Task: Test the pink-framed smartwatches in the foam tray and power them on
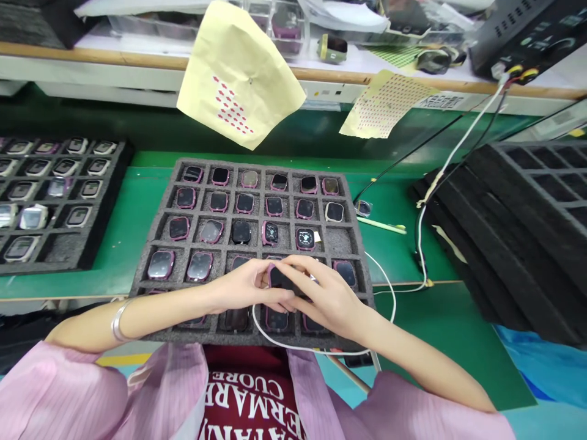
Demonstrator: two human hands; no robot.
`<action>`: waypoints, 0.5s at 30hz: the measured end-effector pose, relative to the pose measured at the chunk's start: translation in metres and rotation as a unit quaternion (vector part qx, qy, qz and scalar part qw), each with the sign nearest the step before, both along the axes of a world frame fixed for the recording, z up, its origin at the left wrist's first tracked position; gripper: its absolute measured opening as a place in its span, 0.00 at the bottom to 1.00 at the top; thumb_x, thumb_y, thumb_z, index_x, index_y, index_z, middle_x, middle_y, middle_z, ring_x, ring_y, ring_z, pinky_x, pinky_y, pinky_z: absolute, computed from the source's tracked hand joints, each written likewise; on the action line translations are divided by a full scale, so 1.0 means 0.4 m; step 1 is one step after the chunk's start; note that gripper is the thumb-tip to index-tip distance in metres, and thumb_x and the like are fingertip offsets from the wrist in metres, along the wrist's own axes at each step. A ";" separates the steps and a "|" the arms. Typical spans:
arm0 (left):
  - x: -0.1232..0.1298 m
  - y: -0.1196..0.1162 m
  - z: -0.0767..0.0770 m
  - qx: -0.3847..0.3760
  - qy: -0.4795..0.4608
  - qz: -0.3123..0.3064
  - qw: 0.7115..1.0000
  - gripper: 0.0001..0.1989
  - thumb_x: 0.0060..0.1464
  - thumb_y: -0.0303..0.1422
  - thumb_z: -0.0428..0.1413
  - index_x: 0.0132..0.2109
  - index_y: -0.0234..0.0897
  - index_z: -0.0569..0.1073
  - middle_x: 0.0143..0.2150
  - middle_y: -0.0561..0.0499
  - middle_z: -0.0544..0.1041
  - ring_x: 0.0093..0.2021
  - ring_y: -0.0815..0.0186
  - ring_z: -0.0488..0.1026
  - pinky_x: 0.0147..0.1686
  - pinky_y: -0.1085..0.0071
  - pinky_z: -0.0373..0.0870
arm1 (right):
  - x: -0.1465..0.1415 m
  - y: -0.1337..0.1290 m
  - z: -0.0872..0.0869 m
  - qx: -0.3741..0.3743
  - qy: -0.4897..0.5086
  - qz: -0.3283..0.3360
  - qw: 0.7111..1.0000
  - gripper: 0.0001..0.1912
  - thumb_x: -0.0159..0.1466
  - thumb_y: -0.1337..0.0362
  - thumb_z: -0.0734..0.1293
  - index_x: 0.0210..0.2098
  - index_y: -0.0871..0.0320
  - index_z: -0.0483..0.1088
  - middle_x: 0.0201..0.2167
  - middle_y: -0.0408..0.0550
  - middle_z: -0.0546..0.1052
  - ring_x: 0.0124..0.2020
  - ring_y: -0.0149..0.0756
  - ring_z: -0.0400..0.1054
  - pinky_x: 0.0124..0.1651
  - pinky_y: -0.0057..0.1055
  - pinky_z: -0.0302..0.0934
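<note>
Both my hands meet over the front half of a dark foam tray (339, 240). Between them is a smartwatch case (279, 278) with a dark screen and purple frame. My left hand (261, 284) grips it from the left side, and the fingers of my right hand (323, 290) close over it from the right, partly covering it. Rows of similar watch cases lie in the tray's compartments; two in the third row, such as one watch case (305, 239), have lit screens. A white cable (293, 347) loops from under my hands along the tray's front edge.
Another foam tray (87, 256) of watch cases lies at left. Stacked black foam trays (495, 244) stand at right. A pale green stick (381, 225) lies by the tray. Yellow sticker sheets (243, 73) hang from the shelf (137, 60), which carries a black power box (527, 43).
</note>
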State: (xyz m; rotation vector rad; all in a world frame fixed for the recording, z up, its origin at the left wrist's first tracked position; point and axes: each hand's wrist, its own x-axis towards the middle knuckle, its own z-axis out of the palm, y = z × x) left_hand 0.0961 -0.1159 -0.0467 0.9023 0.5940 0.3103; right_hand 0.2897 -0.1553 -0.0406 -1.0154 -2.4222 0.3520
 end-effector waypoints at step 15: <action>0.011 -0.006 -0.027 -0.013 0.047 0.010 0.999 0.18 0.48 0.37 0.64 0.41 0.26 0.73 0.29 0.43 0.80 0.33 0.60 0.80 0.38 0.63 0.78 | 0.001 0.012 -0.029 -0.119 0.084 -0.041 0.988 0.18 0.60 0.65 0.69 0.49 0.59 0.66 0.44 0.54 0.71 0.46 0.44 0.68 0.48 0.44 0.68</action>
